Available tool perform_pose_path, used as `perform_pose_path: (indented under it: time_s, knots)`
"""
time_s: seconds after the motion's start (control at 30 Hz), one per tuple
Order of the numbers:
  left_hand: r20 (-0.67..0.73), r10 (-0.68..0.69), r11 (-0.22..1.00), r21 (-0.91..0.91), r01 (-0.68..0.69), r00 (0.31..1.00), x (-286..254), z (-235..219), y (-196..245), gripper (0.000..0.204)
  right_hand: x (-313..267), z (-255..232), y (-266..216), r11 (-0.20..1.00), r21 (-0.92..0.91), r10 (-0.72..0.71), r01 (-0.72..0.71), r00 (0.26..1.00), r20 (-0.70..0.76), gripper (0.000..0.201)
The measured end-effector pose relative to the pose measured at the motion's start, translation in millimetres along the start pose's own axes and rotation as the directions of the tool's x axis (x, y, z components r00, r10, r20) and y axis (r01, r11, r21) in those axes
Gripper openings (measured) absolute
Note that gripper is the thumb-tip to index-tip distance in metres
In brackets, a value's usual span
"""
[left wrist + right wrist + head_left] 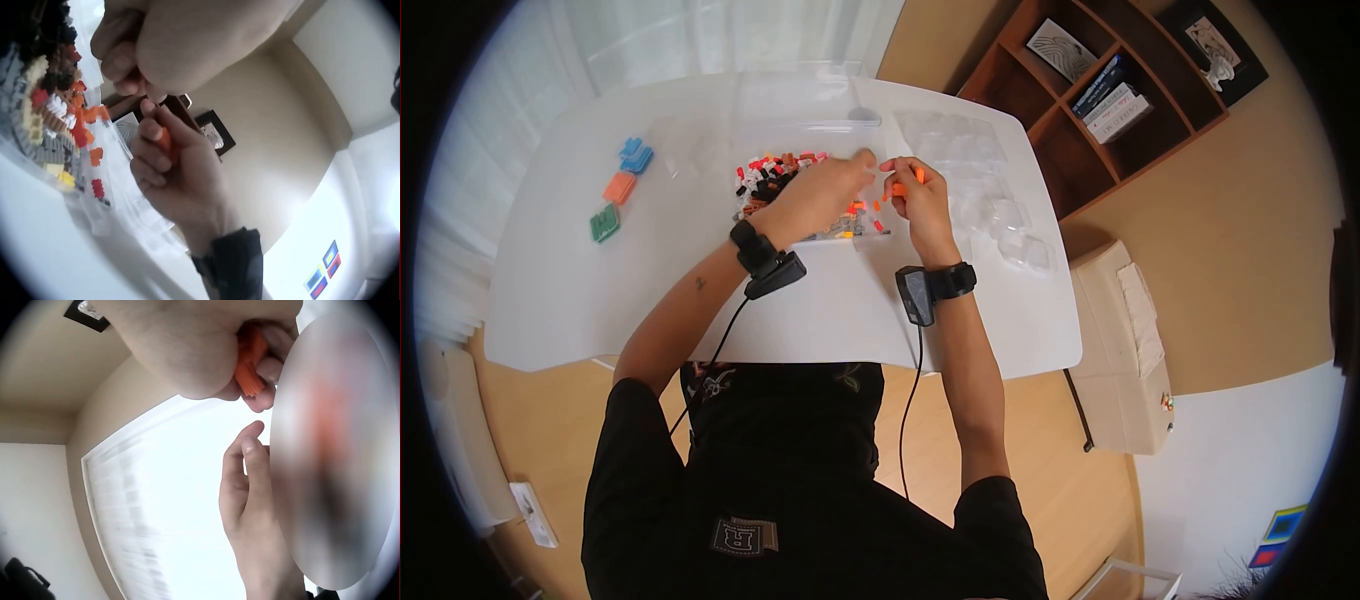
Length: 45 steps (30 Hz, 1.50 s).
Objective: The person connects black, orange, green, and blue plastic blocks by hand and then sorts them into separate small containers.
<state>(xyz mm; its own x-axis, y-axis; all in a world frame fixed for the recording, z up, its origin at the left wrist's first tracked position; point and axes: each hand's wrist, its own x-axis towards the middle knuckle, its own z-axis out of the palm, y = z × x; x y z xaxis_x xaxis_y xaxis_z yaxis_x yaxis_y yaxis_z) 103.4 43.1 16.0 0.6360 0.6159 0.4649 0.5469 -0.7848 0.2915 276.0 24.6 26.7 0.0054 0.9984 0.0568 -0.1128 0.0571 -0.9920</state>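
Note:
My right hand curls round orange toy building bricks beside the pile. In the right wrist view their ridged end sticks out between the fingers. My left hand reaches across the loose building bricks, its fingertips close to the right hand's. The left thumb and index finger come near each other, and I cannot tell whether a small brick sits between them. The loose bricks, black, white, red, brown, grey and orange, lie in a clear tray, partly hidden under my left forearm and hand.
Blue bricks, an orange block and a green block stand at the table's left. Clear plastic containers spread along the right side. A clear lid lies behind the tray. A wooden shelf stands beyond the table.

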Motion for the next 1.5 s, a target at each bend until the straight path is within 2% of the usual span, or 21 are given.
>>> perform_pose_path:
  time_s: [0.07,0.1,0.17,0.2,0.27,0.3,0.37,0.53,0.6,0.77,0.8,0.87,0.93,1.0,1.03,1.07,1.1,1.17,1.2,1.27,1.5]
  knots:
    - [0.001,-0.295,0.906,-0.318,0.28,0.956,2,-11,1,0.017,0,-2,4,0.998,0.003,0.069,-0.07,0.995,0.07,0.024]
    - [0.006,-0.296,0.904,-0.32,0.282,0.955,-1,-7,-1,0.017,-1,-1,3,0.997,0.004,0.074,-0.075,0.995,0.067,0.024]
    - [0.067,-0.401,0.676,-0.651,0.344,0.914,-12,5,-7,0.014,-2,2,3,0.985,0.099,0.126,-0.139,0.983,0.132,0.023]
    - [0.077,-0.411,0.669,-0.652,0.358,0.909,-16,7,-5,0.014,-3,3,3,0.983,0.102,0.14,-0.154,0.981,0.134,0.023]
    - [-0.13,-0.364,0.699,-0.693,0.178,0.922,-23,13,2,0.015,-3,4,3,0.974,0.135,0.155,-0.181,0.971,0.183,0.022]
    - [-0.122,-0.375,0.693,-0.695,0.191,0.919,-25,11,7,0.015,-3,3,4,0.97,0.121,0.183,-0.21,0.962,0.203,0.021]
    - [-0.192,-0.29,0.82,-0.555,0.14,0.938,-26,5,17,0.023,-4,6,6,0.961,0.145,0.198,-0.234,0.954,0.225,0.022]
    - [-0.216,-0.266,0.83,-0.547,0.109,0.94,-26,11,15,0.029,-9,18,7,0.943,0.152,0.263,-0.296,0.942,0.207,0.024]
    - [-0.216,-0.249,0.824,-0.56,0.089,0.944,-28,13,10,0.03,-9,16,10,0.949,0.136,0.237,-0.286,0.925,0.296,0.027]
    - [-0.058,-0.437,0.695,-0.655,0.296,0.898,-28,2,9,0.016,-8,17,10,0.945,0.125,0.258,-0.303,0.923,0.286,0.027]
    - [-0.061,-0.44,0.695,-0.655,0.297,0.896,-28,4,7,0.016,-8,17,9,0.947,0.116,0.258,-0.299,0.925,0.278,0.028]
    - [-0.103,-0.496,0.533,-0.82,0.209,0.862,-25,12,0,0.01,-9,20,6,0.969,0.006,0.239,-0.247,0.942,0.234,0.029]
    - [-0.112,-0.514,0.53,-0.821,0.212,0.85,-24,13,-5,0.014,-10,21,5,0.975,-0.104,0.213,-0.196,0.959,0.188,0.03]
    - [-0.119,-0.531,0.526,-0.823,0.216,0.839,-25,8,-6,0.019,-9,22,9,0.978,-0.203,0.09,-0.045,0.972,0.218,0.033]
    - [0.029,-0.544,0.394,-0.874,0.285,0.839,-26,3,-5,0.019,-8,22,13,0.978,-0.204,0.09,-0.045,0.972,0.218,0.033]
    - [0.177,-0.534,0.256,-0.898,0.357,0.827,-26,-3,-4,0.02,-7,22,18,0.971,-0.236,0.016,0.044,0.969,0.247,0.033]
    - [0.177,-0.534,0.255,-0.898,0.357,0.826,-26,-5,0,0.02,-7,24,18,0.955,-0.265,-0.057,0.133,0.959,0.277,0.033]
    - [0.226,-0.552,0.143,-0.923,0.358,0.802,-24,-7,8,0.015,-10,27,15,0.961,-0.244,-0.071,0.134,0.965,0.251,0.033]
    - [0.226,-0.552,0.143,-0.923,0.358,0.803,-23,-5,8,0.015,-11,28,13,0.965,-0.223,-0.085,0.136,0.971,0.223,0.033]
    - [0.172,-0.523,0.276,-0.892,0.357,0.835,-22,-2,7,0.015,-9,24,15,0.96,-0.236,-0.097,0.154,0.967,0.235,0.033]
    - [0.136,-0.506,0.281,-0.908,0.311,0.852,-24,0,8,0.015,-11,25,15,0.98,-0.186,-0.027,0.078,0.965,0.261,0.035]
